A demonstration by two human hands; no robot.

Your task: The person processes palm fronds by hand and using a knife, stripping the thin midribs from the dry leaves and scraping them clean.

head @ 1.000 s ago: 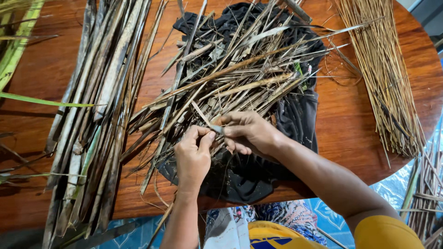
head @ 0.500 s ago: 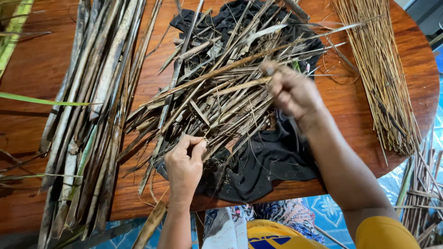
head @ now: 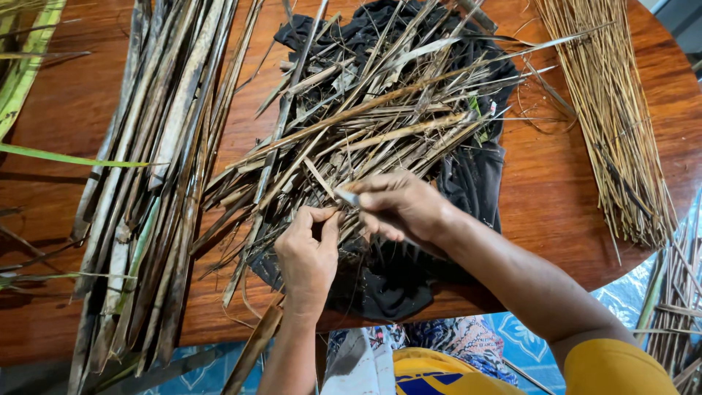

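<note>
Head view, from the left: a long bundle of dry leaf strips (head: 157, 175) lies lengthwise on the round wooden table (head: 58, 117). Beside it a heap of split leaf scraps (head: 365, 124) rests on a black cloth (head: 475, 175). At the heap's near edge the left hand (head: 308, 256) pinches a thin strip (head: 344, 196) between thumb and fingers; the right hand (head: 402, 208), fingers curled together, grips that strip just beside it. Far right lies a sheaf of thin straw-coloured sticks (head: 614, 124).
</note>
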